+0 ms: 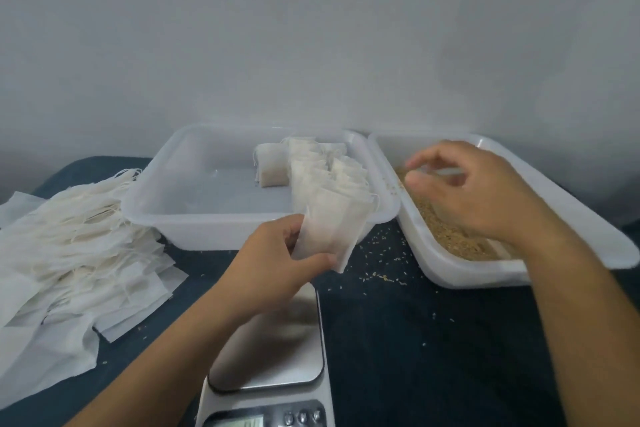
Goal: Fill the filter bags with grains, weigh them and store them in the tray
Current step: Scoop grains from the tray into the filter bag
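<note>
The left hand pinches an empty filter bag just above the scale. The right hand hangs over the grains in the right tray, fingers curled, blurry; I cannot tell if it holds anything

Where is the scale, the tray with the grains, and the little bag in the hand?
scale [273, 350], head view, on its shiny weighing plate.
grain tray [464, 269], head view, on its near white rim.
filter bag [330, 229], head view, mid-bag, held by the left hand [273, 260].

The scale sits before you; empty bags lie left, storage tray behind, grain tray right.
</note>
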The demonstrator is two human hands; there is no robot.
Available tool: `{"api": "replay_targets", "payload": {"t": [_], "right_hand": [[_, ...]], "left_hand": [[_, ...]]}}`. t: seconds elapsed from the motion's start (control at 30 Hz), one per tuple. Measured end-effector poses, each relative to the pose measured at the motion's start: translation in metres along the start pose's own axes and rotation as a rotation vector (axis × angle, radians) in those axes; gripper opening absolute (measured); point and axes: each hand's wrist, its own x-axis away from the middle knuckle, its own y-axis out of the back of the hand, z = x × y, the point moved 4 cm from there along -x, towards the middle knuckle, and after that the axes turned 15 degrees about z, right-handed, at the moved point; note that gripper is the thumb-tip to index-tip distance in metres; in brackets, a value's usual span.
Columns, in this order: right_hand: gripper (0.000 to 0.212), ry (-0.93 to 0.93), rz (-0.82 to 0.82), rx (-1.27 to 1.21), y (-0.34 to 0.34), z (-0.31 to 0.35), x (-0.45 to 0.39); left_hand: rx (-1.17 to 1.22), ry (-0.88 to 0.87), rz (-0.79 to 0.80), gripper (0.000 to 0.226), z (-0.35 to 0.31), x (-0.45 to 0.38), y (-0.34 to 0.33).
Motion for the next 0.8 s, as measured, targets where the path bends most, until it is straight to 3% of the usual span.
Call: {"api": "replay_targets", "payload": {"t": [0.1, 0.17, 0.27, 0.43, 0.53, 0.73, 0.8], "right_hand": [[0.032, 0.201, 0.206, -0.103, -0.015, 0.039, -0.004], [0.023, 0.240, 0.225, -0.055, -0.019, 0.045, -0.009], [0.013, 0.220, 0.192, -0.063, -0.022, 0.036, -0.017], [0.017, 0.147, 0.068, -0.281, -0.015, 0.006, -0.023], [0.019, 0.085, 0.075, -0.263, -0.012, -0.010, -0.026], [0.009, 0.063, -0.021, -0.537, -0.007, -0.034, -0.030], [0.008, 0.015, -0.025, -0.610, -0.005, -0.045, -0.030]], "left_hand": [[-0.070, 0.001, 0.046, 0.025, -0.013, -0.017, -0.004], [-0.136, -0.008, 0.060, 0.020, -0.021, -0.027, -0.004], [-0.228, -0.033, 0.058, 0.016, -0.032, -0.041, -0.002], [-0.302, -0.008, 0.087, 0.020, -0.047, -0.064, -0.001], [-0.320, 0.010, 0.114, 0.015, -0.050, -0.076, -0.002], [-0.199, 0.033, 0.112, 0.016, -0.062, -0.094, -0.007], [-0.121, 0.036, 0.089, 0.036, -0.067, -0.100, -0.009]]}}
